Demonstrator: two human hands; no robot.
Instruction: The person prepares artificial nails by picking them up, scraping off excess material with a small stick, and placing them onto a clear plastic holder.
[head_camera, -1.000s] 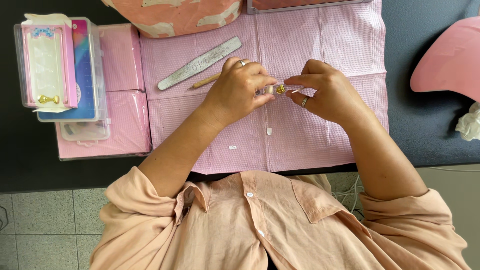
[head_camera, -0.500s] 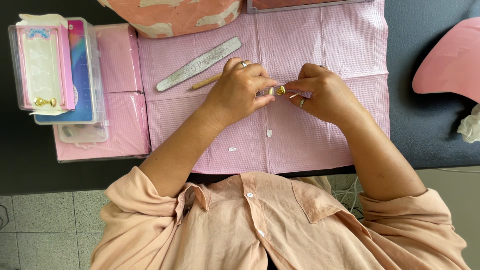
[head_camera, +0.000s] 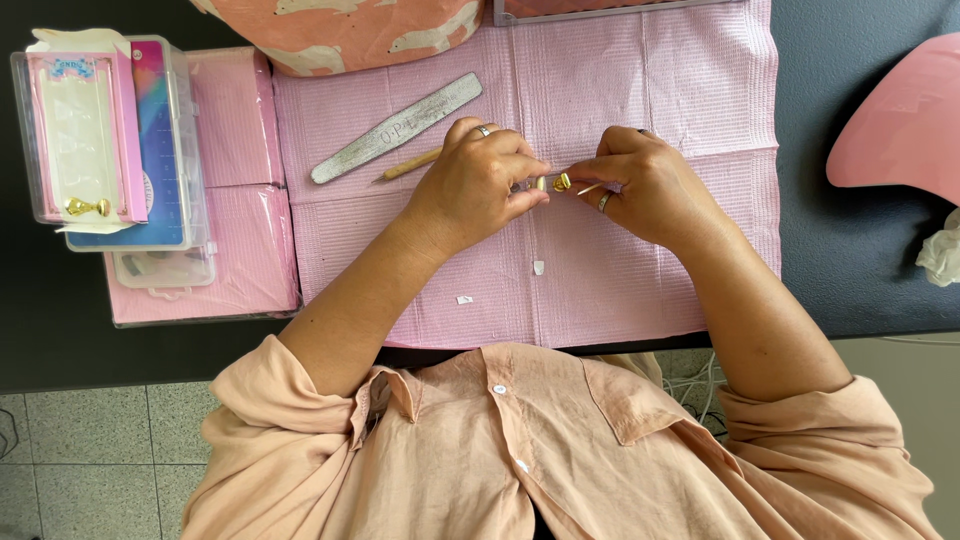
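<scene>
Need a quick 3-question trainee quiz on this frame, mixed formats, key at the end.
1. True or false: the nail file lies on the pink mat, apart from both hands.
2. Which hand wears a ring on a finger pointing toward the file? A) left hand B) right hand
3. Fill in: between the two hands' fingertips sits a small ____-coloured piece.

Key: 1 true; 2 A; 3 gold.
</scene>
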